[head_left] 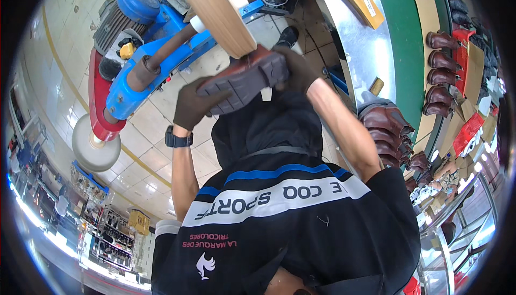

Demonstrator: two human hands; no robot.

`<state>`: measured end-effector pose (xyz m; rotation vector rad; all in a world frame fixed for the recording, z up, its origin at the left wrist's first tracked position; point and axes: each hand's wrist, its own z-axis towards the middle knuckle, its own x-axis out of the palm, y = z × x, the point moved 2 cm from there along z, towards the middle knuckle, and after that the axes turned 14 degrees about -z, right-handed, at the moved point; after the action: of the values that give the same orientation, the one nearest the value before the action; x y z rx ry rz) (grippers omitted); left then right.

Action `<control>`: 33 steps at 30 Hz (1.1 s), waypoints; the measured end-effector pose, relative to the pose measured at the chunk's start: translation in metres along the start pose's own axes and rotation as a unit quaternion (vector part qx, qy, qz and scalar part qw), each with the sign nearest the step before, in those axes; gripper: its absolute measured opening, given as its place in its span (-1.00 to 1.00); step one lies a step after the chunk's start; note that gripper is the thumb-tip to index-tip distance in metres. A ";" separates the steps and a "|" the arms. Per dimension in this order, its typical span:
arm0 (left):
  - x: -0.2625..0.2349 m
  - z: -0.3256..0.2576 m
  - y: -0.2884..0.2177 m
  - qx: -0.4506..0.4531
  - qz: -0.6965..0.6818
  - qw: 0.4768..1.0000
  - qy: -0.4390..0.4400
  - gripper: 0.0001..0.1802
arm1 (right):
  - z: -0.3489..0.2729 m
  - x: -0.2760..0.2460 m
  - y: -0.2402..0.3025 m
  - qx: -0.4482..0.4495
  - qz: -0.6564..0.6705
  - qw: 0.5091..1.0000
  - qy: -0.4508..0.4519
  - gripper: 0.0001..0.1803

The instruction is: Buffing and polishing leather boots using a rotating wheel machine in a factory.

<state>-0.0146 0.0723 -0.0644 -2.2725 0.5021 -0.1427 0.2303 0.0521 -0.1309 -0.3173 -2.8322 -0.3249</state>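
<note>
A brown leather shoe [243, 87] with a dark, grooved sole is held tilted between my two dark-gloved hands. Its sole faces toward me, and its brown upper touches or nearly touches the rim of a large tan buffing wheel [219, 12]. My left hand [200, 100] grips one end, with the thumb across the sole. The other end, by the heel, is in my right hand [293, 70], whose fingers are partly hidden behind the shoe. The wheel sits on a shaft of a blue polishing machine [124, 101].
A second, pale wheel [97, 143] is on the machine's left end. At my right stands a metal-topped bench [357, 42] bearing a tan block [363, 4] and a stack of brown shoes [384, 131]. Beyond it, brown shoes [442, 74] line a green-surfaced table [406, 20].
</note>
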 end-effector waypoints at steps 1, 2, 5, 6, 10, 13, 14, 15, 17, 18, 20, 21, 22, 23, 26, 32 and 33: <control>0.000 0.000 -0.012 0.071 0.024 0.997 -0.013 -0.52 | -0.008 0.000 0.014 -0.033 -0.014 0.999 0.025 -0.75; 0.000 -0.004 -0.018 0.073 0.012 0.997 -0.015 -0.52 | -0.005 -0.003 0.020 -0.041 -0.019 0.999 -0.003 -0.72; 0.005 -0.036 -0.028 0.193 0.067 0.977 -0.053 -0.51 | -0.061 0.012 0.033 -0.138 -0.040 0.989 -0.028 -0.62; 0.011 -0.050 -0.036 0.142 0.038 0.988 -0.055 -0.49 | -0.084 0.011 0.032 -0.136 -0.039 0.989 -0.035 -0.62; 0.054 -0.080 -0.014 0.056 -0.114 0.984 -0.123 -0.53 | -0.140 0.038 -0.003 -0.188 0.099 0.977 -0.002 -0.54; 0.097 -0.076 -0.014 0.061 -0.113 0.986 -0.104 -0.51 | -0.120 0.044 -0.054 -0.193 0.140 0.965 -0.107 -0.56; 0.102 -0.075 -0.013 0.051 -0.094 0.990 -0.089 -0.49 | -0.111 0.042 -0.068 -0.179 0.127 0.963 -0.154 -0.57; 0.101 -0.075 -0.012 0.051 -0.095 0.990 -0.087 -0.49 | -0.110 0.038 -0.067 -0.179 0.127 0.963 -0.156 -0.57; 0.098 -0.075 -0.014 0.113 -0.006 0.993 0.030 -0.54 | -0.107 0.025 -0.066 -0.097 0.120 0.984 -0.087 -0.58; 0.091 -0.070 -0.001 0.116 -0.009 0.993 0.033 -0.54 | -0.104 0.017 -0.070 -0.111 0.093 0.984 -0.100 -0.61; 0.080 -0.044 0.051 0.000 -0.195 0.978 0.073 -0.61 | -0.104 0.013 -0.069 -0.097 0.077 0.988 -0.097 -0.60; 0.077 -0.023 0.059 0.034 -0.211 0.977 0.001 -0.63 | -0.105 0.014 -0.070 -0.075 0.065 0.990 -0.097 -0.59; 0.073 0.001 0.064 0.066 -0.227 0.969 -0.071 -0.65 | -0.104 0.017 -0.070 -0.077 0.060 0.991 -0.095 -0.59; 0.071 0.020 0.069 0.077 -0.307 0.948 -0.045 -0.63 | -0.102 0.021 -0.069 -0.099 0.024 0.991 -0.091 -0.59; 0.068 0.058 0.097 0.127 -0.184 0.975 -0.010 -0.54 | -0.088 0.041 -0.068 -0.160 -0.061 0.982 -0.083 -0.57; 0.061 0.093 0.087 0.443 0.364 0.816 -0.080 -0.83 | -0.068 0.059 -0.049 -0.161 0.002 0.985 -0.069 -0.64; 0.062 0.102 0.096 0.442 0.360 0.818 -0.080 -0.83 | -0.064 0.062 -0.045 -0.159 0.000 0.985 -0.071 -0.64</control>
<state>0.0392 0.0589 -0.2072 -1.0730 0.9342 0.1759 0.1764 0.0043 -0.0610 -0.4187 -2.9145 -0.7872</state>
